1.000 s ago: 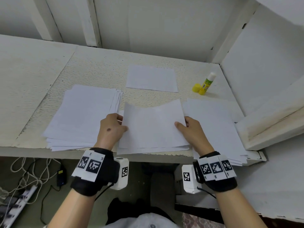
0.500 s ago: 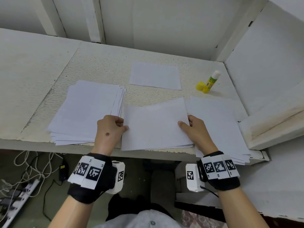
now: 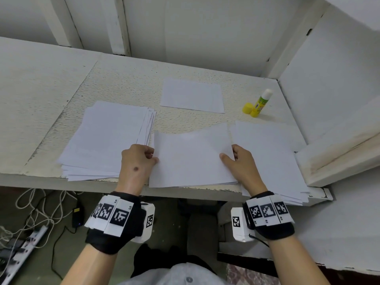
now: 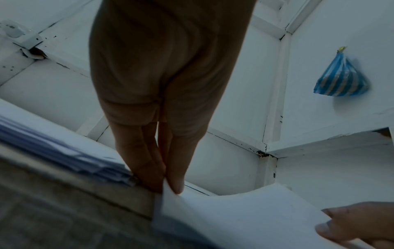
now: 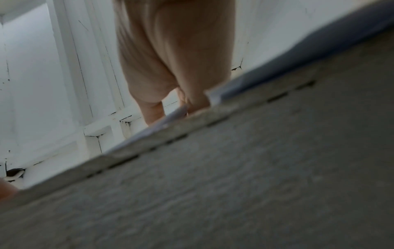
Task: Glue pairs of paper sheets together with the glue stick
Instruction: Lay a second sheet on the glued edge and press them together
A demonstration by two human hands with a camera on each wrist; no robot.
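Two hands hold the middle sheets (image 3: 192, 159) at the near edge of the surface (image 3: 127, 83): your left hand (image 3: 136, 161) pinches their left edge between thumb and fingers, and your right hand (image 3: 241, 163) grips the right edge with the thumb lying on top. In the left wrist view your thumb and fingers (image 4: 173, 176) close on the paper's corner, and the top sheet bows upward toward its far edge. The near edge of these sheets reaches the front lip of the surface.

Left of them, just beside your left hand, lies a thick stack of paper (image 3: 107, 138), its sheets fanned slightly at the right side. To the right, partly under your right wrist, lies another stack (image 3: 271, 157) that overhangs the front edge a little. Farther back, apart from all three, a single sheet (image 3: 192, 95) lies flat.

Your glue stick (image 3: 261, 102) stands tilted near the back right corner, uncapped with its white tip up, and its yellow cap (image 3: 247, 108) sits touching or just beside its base.

White panelled walls (image 3: 205, 27) close in the surface at the back and right. In the left wrist view a blue striped bag (image 4: 341, 77) hangs on the right wall. Below the surface on the left, cables and a power strip (image 3: 22, 243) lie on the floor.
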